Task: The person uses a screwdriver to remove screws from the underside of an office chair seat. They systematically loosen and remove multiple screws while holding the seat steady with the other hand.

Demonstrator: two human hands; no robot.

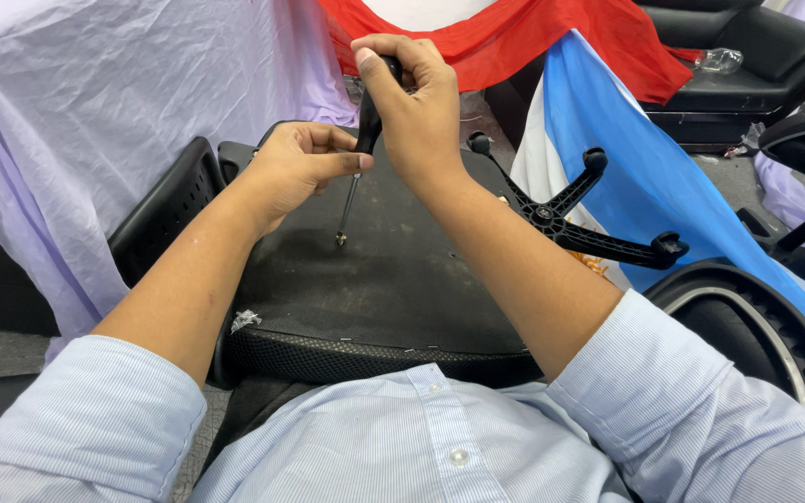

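A black-handled screwdriver [366, 126] stands nearly upright, its tip on a small screw [339, 240] in the dark underside of an upturned chair seat [393, 279]. My right hand [412, 98] grips the top of the handle from above. My left hand [295, 168] steadies the lower handle and shaft between thumb and fingers. Both forearms reach out from light blue striped sleeves.
A black star-shaped chair base [575, 219] lies right of the seat on blue and white cloth [645, 168]. Pale lilac sheeting [95, 121] hangs at left, red cloth [533, 37] behind. A black armrest [165, 205] sits at left; other black chair parts [775, 326] at right.
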